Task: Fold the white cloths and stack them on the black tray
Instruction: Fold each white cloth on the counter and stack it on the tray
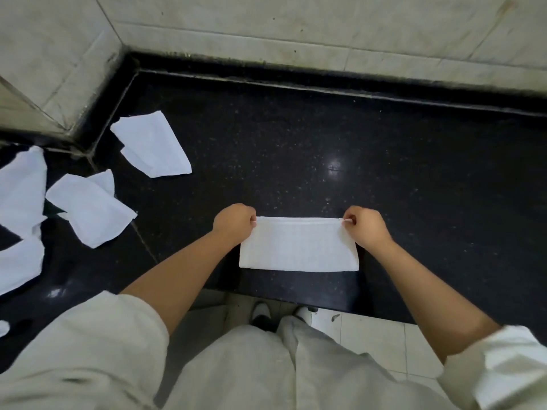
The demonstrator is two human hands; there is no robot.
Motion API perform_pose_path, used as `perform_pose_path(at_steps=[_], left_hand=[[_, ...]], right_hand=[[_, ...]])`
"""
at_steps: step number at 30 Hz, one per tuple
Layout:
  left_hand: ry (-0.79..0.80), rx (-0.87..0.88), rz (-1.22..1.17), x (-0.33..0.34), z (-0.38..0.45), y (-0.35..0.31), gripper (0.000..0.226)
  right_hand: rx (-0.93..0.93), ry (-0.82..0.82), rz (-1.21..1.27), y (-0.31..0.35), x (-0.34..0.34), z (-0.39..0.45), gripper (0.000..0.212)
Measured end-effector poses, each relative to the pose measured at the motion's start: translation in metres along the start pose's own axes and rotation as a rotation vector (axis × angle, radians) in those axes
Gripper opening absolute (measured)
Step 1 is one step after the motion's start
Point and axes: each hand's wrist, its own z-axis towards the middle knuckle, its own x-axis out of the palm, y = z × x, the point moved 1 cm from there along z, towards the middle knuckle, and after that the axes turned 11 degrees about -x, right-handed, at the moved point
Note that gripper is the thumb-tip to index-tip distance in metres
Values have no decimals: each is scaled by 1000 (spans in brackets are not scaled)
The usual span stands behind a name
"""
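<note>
A white cloth [297,245], folded into a long rectangle, lies on the black stone counter [325,149] near its front edge. My left hand [233,221] pinches the cloth's far left corner. My right hand [365,226] pinches its far right corner. Several loose, unfolded white cloths lie at the left: one [152,143] near the wall corner, another [90,210] below it, and more [20,187] at the frame's left edge. No black tray can be made out as separate from the dark counter.
A tiled wall [296,22] runs behind the counter and turns a corner at the upper left. Beyond the counter's front edge are the pale floor tiles [370,335] and my shoes [260,313].
</note>
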Motion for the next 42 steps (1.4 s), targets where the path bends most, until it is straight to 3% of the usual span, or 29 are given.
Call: perform_pose_path(at_steps=[9, 19, 24, 26, 30, 32, 34, 36, 38, 40, 42], left_hand=[[-129, 53, -41, 15, 7, 7, 25], [-126, 121, 162, 19, 14, 6, 29], [-138, 165, 281, 17, 9, 1, 30], [-192, 166, 213, 2, 11, 2, 27], [-565, 354, -45, -54, 12, 3, 13], [-641, 431, -87, -70, 7, 6, 15], [-667, 507, -59, -69, 1, 10, 21], [-635, 545, 35, -48, -2, 15, 25], [-505, 564, 147, -15, -5, 22, 22], [-345, 552, 253, 19, -11, 27, 13], [-235, 473, 275, 40, -20, 33, 38]], right_hand=[[-39, -129, -48, 1, 10, 5, 22], [-163, 32, -284, -1, 12, 8, 34], [-176, 104, -308, 2, 5, 12, 28], [-211, 19, -260, 4, -11, 18, 26], [-414, -411, -150, 17, -63, 20, 28], [-511, -567, -129, 20, -76, 9, 29], [-552, -623, -146, 17, -70, -2, 28], [-540, -589, -175, 6, -48, -11, 24], [-465, -468, -228, -7, -18, -21, 7], [-371, -270, -290, -20, 14, -32, 18], [-316, -202, -277, -28, 34, -46, 19]])
